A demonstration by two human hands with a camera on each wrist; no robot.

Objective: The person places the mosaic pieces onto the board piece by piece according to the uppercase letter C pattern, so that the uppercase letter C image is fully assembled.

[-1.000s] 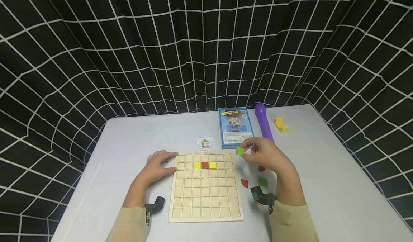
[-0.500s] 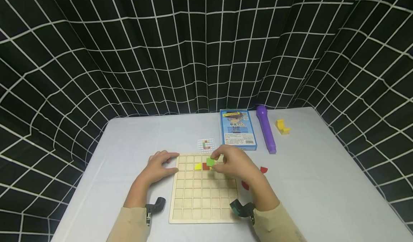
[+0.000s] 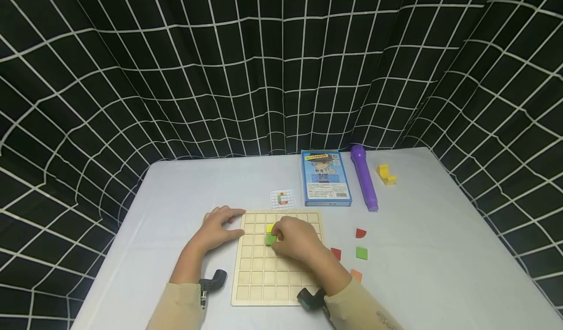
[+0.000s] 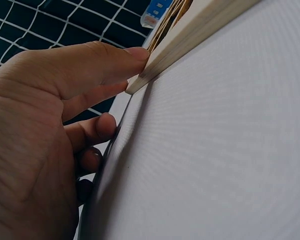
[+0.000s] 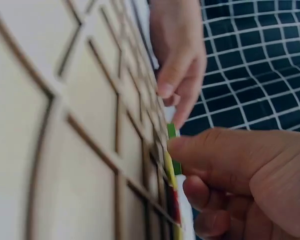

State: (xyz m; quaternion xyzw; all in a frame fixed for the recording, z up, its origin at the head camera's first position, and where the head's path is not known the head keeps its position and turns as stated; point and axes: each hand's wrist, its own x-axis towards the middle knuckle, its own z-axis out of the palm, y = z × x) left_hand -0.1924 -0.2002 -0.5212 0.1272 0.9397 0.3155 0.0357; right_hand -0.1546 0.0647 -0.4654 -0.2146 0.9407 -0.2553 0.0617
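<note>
My right hand (image 3: 296, 237) pinches a green square tile (image 3: 270, 240) between thumb and fingers, over the gridded wooden board (image 3: 257, 291). The tile is just on the near side of a yellow tile (image 3: 270, 228) in the upper rows. In the right wrist view, the green tile (image 5: 172, 131) stands tilted near the yellow tile (image 5: 168, 165), with a red tile (image 5: 175, 202) beyond; the head view hides that red one behind the hand. With thumb and index fingertips, my left hand (image 3: 215, 227) touches the board's left edge; the left wrist view shows its thumb on the wooden rim (image 4: 165, 57).
Right of the board lie a red quarter-round tile (image 3: 360, 233), a green square (image 3: 362, 253), a partly covered red tile (image 3: 336, 254) and an orange tile (image 3: 356, 275). Behind are a pattern card (image 3: 282, 199), a blue box (image 3: 326, 178), a purple stick (image 3: 365, 178) and a yellow holder (image 3: 386, 174).
My right hand has carried the green tile from beside the blue box leftward over the board, then lower and nearer to the left yellow tile. The left hand stays at the board's edge.
</note>
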